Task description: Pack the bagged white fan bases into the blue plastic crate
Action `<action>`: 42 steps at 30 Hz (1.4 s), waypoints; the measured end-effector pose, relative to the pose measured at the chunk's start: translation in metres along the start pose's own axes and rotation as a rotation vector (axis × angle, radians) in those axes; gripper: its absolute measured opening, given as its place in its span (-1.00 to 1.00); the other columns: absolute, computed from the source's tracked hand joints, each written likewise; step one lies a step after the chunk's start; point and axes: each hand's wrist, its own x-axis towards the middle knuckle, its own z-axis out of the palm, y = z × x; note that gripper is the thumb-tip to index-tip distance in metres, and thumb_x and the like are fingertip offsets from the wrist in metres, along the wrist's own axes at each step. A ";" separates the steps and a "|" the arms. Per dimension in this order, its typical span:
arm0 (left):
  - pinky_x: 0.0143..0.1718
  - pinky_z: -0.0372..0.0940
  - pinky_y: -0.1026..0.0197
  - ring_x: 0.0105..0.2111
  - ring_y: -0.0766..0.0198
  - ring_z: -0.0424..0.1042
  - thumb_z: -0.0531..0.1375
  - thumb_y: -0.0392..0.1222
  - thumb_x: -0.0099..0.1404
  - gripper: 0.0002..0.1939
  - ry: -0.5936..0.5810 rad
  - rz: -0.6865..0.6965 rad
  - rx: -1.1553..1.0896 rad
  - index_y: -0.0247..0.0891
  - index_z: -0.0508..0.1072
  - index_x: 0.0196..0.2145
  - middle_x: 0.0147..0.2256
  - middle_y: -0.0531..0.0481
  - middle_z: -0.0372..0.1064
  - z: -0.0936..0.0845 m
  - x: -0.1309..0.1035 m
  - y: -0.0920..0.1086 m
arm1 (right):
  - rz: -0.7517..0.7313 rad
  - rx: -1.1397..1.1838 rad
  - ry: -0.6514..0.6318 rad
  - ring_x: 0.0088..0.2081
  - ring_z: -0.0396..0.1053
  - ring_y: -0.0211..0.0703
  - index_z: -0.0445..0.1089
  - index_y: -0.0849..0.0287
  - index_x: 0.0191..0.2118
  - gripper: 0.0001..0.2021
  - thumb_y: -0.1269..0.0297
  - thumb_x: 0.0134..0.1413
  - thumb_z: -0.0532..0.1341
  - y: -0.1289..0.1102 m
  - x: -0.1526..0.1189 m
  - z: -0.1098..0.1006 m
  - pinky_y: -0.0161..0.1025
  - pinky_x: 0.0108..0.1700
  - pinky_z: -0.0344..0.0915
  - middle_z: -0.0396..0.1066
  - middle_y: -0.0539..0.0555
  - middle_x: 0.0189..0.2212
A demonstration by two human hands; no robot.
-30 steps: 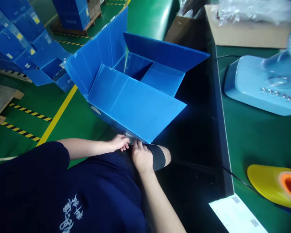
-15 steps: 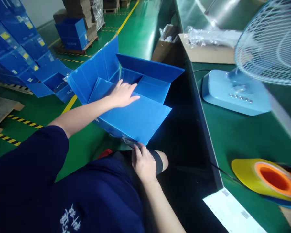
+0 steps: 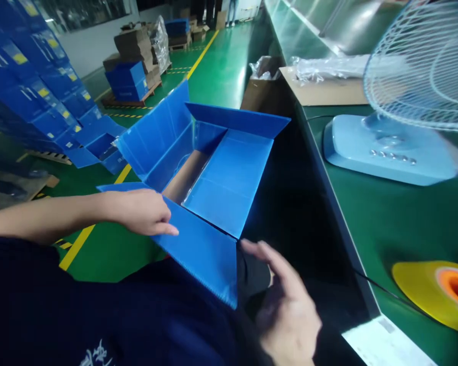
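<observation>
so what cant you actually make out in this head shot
- Blue corrugated box: its floor, beyond a brown patch, is hidden by the near flap under the left hand.
- Right hand: motion-blurred, open, holding nothing; whether it touches the flap is unclear.
- Yellow tape roll: cut off by the right edge.
- Fan: head cut off top right, button labels too small.
- Paper sheet: print blurred, cut by the bottom edge.
</observation>
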 end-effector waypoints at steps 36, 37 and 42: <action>-0.37 0.28 0.24 -0.39 0.22 0.49 0.44 -0.16 0.17 -0.80 0.682 -0.444 -0.760 -0.23 0.49 -0.42 -0.43 0.03 0.52 -0.048 0.244 -0.002 | -0.523 -0.853 -0.333 0.31 0.33 0.26 0.45 0.33 0.32 -0.53 0.39 0.46 0.01 0.044 -0.057 0.015 0.14 0.39 0.18 0.38 0.24 0.33; -0.37 0.31 0.24 -0.42 0.22 0.50 0.40 -0.17 0.20 -0.84 0.671 -0.424 -0.760 -0.23 0.50 -0.41 -0.43 0.02 0.53 -0.055 0.252 0.003 | -0.517 -0.859 -0.329 0.31 0.33 0.26 0.45 0.34 0.31 -0.53 0.40 0.45 0.01 0.048 -0.054 0.010 0.14 0.39 0.18 0.38 0.24 0.33; -0.30 0.44 0.20 -0.48 0.20 0.56 0.23 -0.20 0.31 -0.84 0.532 -0.342 -0.682 -0.27 0.52 -0.42 -0.48 -0.07 0.54 -0.076 0.288 0.025 | -0.396 -0.909 -0.303 0.25 0.38 0.26 0.47 0.34 0.29 -0.55 0.44 0.43 0.05 0.068 -0.046 -0.013 0.19 0.37 0.22 0.44 0.26 0.27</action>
